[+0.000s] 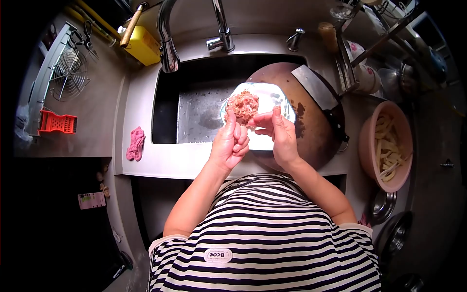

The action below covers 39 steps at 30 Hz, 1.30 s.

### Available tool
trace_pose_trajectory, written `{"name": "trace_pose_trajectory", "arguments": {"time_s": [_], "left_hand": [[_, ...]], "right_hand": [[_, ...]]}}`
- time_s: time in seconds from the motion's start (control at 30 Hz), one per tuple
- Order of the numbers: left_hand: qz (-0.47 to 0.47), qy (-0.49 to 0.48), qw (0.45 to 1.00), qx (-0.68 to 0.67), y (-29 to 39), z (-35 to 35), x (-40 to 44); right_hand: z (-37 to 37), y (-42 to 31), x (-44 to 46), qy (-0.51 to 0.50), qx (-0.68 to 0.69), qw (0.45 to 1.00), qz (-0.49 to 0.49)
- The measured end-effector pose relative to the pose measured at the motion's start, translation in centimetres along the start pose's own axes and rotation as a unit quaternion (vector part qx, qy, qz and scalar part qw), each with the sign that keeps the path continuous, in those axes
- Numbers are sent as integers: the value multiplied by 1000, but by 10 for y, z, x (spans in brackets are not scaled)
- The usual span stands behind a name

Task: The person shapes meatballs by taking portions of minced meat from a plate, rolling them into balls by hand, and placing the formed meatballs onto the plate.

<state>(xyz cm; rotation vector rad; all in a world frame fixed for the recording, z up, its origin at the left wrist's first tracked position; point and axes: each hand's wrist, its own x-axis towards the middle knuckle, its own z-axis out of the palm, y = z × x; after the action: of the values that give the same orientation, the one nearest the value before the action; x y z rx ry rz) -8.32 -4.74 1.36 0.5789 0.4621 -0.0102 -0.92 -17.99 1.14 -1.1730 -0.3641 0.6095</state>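
A white plate point(266, 92) with a mound of pinkish minced meat point(244, 103) on its left side rests partly on a round wooden board point(311, 141). My left hand point(230, 146) is at the plate's lower left edge, thumb up beside the meat and fingers curled in; whatever they may hold is hidden. Over the plate's lower right part is my right hand point(283, 134), its fingers bent toward the left hand and parted from the thumb, with no object visible in it. A cleaver point(315, 87) lies on the board, right of the plate.
The board lies across the right side of the sink point(197, 107). Behind stands a faucet point(221, 41). A pink bowl of pale strips point(410, 146) is at the right, a pink cloth point(135, 143) at the left. A yellow bottle point(145, 46) and orange grater point(57, 122) stand farther left.
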Motion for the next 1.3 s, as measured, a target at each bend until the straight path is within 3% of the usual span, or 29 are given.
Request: {"name": "trace_pose_trajectory", "arguments": {"time_s": [0.07,0.13,0.17,0.2,0.23,0.33,0.37,0.43,0.47,0.5,0.57,0.6,0.63,0.73,0.8,0.87,0.93,1.07,1.2,1.3], "left_hand": [[57,-9,996,71,-3,8,-5],[187,-23,931,312,-14,8,-5],[311,-61,834,452,-16,11,-3],[422,-97,699,569,-17,15,-1],[351,-121,664,649,-11,18,-9],[443,-104,660,597,-5,21,-3],[415,-73,715,558,-4,17,-2],[326,-13,835,443,-8,8,0],[269,16,886,377,-9,7,0],[206,46,926,312,-11,1,2],[88,50,990,96,-18,-7,7],[31,50,998,-21,-21,-11,9],[-48,31,995,-86,-22,-14,10],[-57,-30,991,-121,-30,-14,12],[-49,37,995,-76,-30,-6,8],[-57,-9,998,4,-36,-20,15],[-54,3,996,66,-42,-22,23],[-63,-20,997,41,-59,-20,42],[-87,13,992,86,-51,11,34],[-115,-27,988,97,-48,0,39]], "right_hand": [[5,5,-1,44,77,994,67],[5,20,0,23,160,973,165],[2,38,0,24,199,962,187],[8,38,0,26,238,948,209],[15,27,-3,94,299,907,281],[-11,46,0,25,331,897,292],[-35,68,2,-179,429,854,234],[-17,43,-3,-38,193,962,191],[-7,33,-6,34,67,984,163],[-2,30,-10,8,0,999,35],[5,16,-15,-56,-163,975,-139],[9,9,-16,-86,-242,937,-236],[10,3,-18,-115,-305,907,-266],[8,5,-20,-106,-344,884,-300],[-2,5,-19,-55,-306,915,-256],[-23,8,-14,9,-301,924,-234],[-44,11,-9,84,-237,948,-195],[-69,-5,-12,149,-181,955,-182],[-85,-5,-17,174,-205,948,-167],[-86,-5,-15,161,-229,947,-157]]}}
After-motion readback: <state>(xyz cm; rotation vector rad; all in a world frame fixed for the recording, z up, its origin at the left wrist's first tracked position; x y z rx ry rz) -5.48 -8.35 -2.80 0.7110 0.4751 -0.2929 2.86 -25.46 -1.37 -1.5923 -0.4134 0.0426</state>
